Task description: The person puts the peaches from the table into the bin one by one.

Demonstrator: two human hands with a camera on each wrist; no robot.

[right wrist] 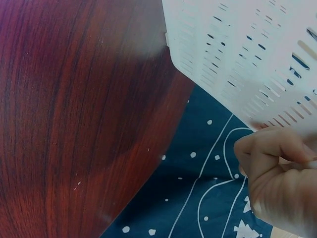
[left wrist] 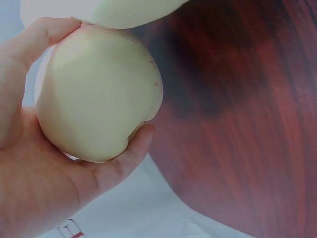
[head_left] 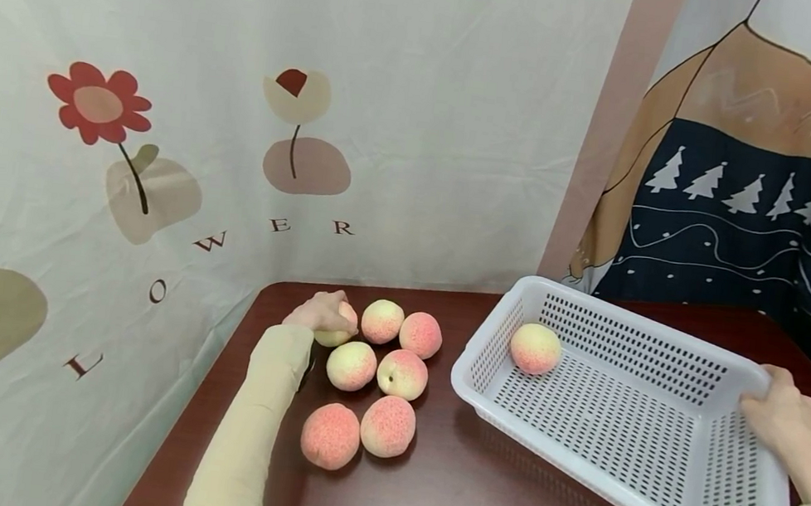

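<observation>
At the far left of the table, my left hand [head_left: 319,312] grips a yellow-pink peach [left wrist: 99,94], with thumb and fingers curled round its sides. Several more peaches lie close by, among them a pale one [head_left: 383,321] right beside it and a redder one [head_left: 330,436] nearer the front. On the right, my right hand [head_left: 792,418] holds the end rim of a white perforated plastic basket [head_left: 620,482]. A single peach [head_left: 535,349] sits inside, at the basket's left end. In the right wrist view, the curled fingers [right wrist: 267,148] are at the basket's edge.
The dark red wooden table [head_left: 467,502] has a glossy top, and its left edge runs beside my left sleeve [head_left: 243,426]. Behind it hangs a pale curtain [head_left: 428,122] with flower prints. A dark blue cloth with white trees [head_left: 716,230] hangs at the right.
</observation>
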